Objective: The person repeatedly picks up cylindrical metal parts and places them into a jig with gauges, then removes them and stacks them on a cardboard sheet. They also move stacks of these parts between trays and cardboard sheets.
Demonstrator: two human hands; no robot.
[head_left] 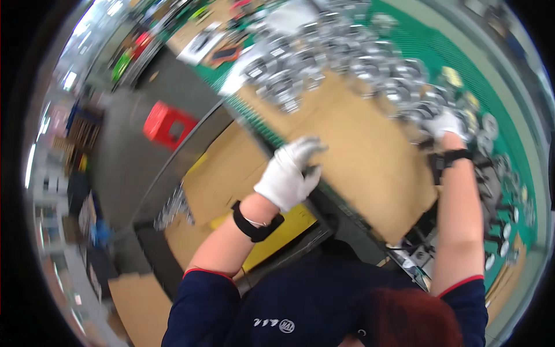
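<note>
My left hand (pixel 289 172), in a white glove with dark fingertips, hovers by the near left edge of a brown cardboard sheet (pixel 358 156). Its thumb and fingers are apart with nothing between them. Out to the right, my right hand (pixel 444 124), also gloved in white, reaches into the edge of a large pile of shiny round metal parts (pixel 370 66). Motion blur and the parts around it hide its fingers, so a grip cannot be made out. Black bands sit on both wrists.
Green matting (pixel 430 37) covers the bench under the pile. Dark-stemmed metal parts (pixel 491 191) lie along the right side. Below left stands a cart with cardboard (pixel 225 170) and a yellow panel (pixel 277 240). A red stool (pixel 167 124) is on the floor beyond.
</note>
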